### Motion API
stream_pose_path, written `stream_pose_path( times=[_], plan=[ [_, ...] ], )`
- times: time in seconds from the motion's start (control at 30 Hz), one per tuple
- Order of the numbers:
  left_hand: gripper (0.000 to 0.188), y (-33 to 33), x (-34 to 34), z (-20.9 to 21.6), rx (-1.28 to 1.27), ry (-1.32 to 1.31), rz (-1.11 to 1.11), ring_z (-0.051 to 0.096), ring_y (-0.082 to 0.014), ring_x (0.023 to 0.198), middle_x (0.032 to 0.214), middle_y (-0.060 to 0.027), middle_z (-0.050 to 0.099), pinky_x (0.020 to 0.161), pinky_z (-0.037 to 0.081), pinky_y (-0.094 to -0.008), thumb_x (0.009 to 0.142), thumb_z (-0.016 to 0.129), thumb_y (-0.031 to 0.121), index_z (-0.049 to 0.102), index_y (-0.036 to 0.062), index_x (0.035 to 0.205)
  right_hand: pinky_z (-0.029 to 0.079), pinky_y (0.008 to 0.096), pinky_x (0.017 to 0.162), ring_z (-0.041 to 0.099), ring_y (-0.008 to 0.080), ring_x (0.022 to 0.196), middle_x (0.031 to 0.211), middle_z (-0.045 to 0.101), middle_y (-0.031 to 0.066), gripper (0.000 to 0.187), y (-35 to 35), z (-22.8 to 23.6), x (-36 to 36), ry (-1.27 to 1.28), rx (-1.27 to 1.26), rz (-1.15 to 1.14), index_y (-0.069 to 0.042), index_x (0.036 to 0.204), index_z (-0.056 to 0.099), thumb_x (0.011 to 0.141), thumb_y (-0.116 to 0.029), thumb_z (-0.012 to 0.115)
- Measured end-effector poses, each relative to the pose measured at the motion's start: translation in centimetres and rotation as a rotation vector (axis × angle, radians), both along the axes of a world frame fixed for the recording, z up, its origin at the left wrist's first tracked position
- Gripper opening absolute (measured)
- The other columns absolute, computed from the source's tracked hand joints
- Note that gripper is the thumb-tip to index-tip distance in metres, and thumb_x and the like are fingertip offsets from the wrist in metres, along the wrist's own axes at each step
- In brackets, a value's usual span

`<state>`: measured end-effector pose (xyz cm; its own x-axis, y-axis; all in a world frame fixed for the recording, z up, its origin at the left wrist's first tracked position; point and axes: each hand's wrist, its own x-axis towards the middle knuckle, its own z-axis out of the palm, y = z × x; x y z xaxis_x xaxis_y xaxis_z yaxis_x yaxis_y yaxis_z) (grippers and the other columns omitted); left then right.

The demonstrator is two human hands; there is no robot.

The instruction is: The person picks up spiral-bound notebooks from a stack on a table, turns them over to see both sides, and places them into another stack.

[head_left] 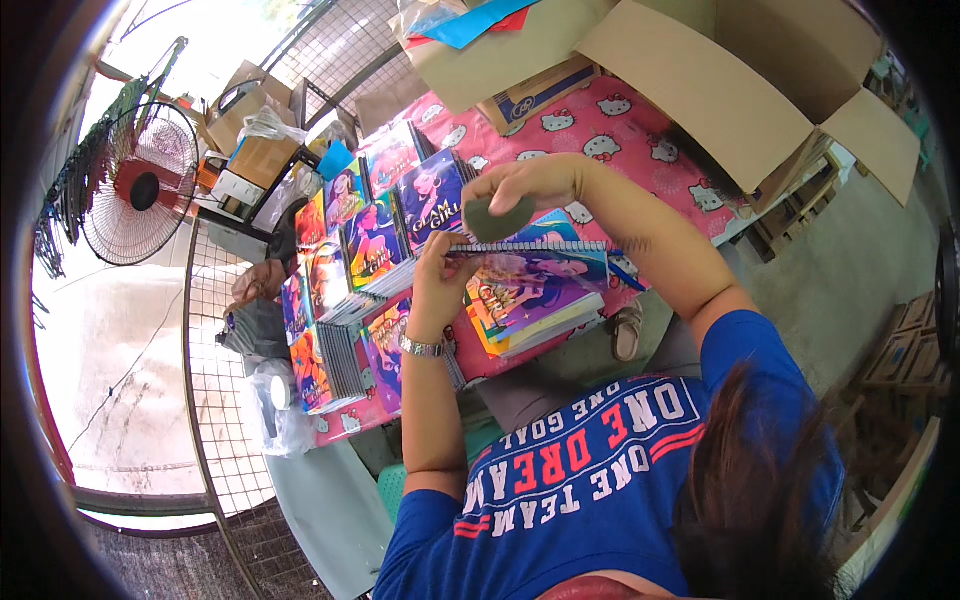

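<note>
Left hand (440,280) has its fingers pinched in on the coil edge of a notebook (545,295), which sits just right of that hand. Right hand (517,183) is gripping a dark oval pad (500,222) right above the coil (560,246); can't tell if they touch. Notebook stacks (372,240) fill the pink tabletop (632,177) left of the left hand, and a big open box (700,95) is beyond the right one.

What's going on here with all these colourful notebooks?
A person is handling a notebook with a wire coil along its edge. The left hand grips the coil's left end; the right hand holds a dark, rounded object just above it. The coil pokes out past the notebook's right end. More notebooks stand stacked to the left.
</note>
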<state>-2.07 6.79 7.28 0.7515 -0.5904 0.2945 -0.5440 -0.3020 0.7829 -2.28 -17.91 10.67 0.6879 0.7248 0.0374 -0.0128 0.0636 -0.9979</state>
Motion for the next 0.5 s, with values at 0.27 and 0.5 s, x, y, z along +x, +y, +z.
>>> stream_pose_path(
  times=[0.27,0.5],
  plan=[
    [0.027,0.8,0.4,-0.8,0.013,0.118,0.081,0.058,-0.0086,0.072,0.088,-0.0026,0.062,0.065,0.048,-0.0251,0.080,0.077,0.003,0.060,0.0025,0.100,0.049,0.0320,0.068,0.063,0.0124,0.079,0.086,0.068,0.0014,0.031,0.3,-1.6,0.4,-0.118,-0.194,-0.076,-0.005,0.096,0.070,0.087,-0.034,0.067],
    [0.020,-0.5,-0.3,0.2,-0.111,0.246,0.171,0.063,-0.0083,0.069,0.089,-0.0055,0.066,0.062,0.052,-0.0232,0.089,0.069,0.003,0.063,-0.0004,0.109,0.045,0.0501,0.096,0.050,0.0405,0.121,0.132,0.054,0.0187,0.065,-11.7,-20.3,-0.4,-0.383,-1.264,-0.874,-0.008,0.123,0.061,0.073,-0.047,0.078]
  ],
)
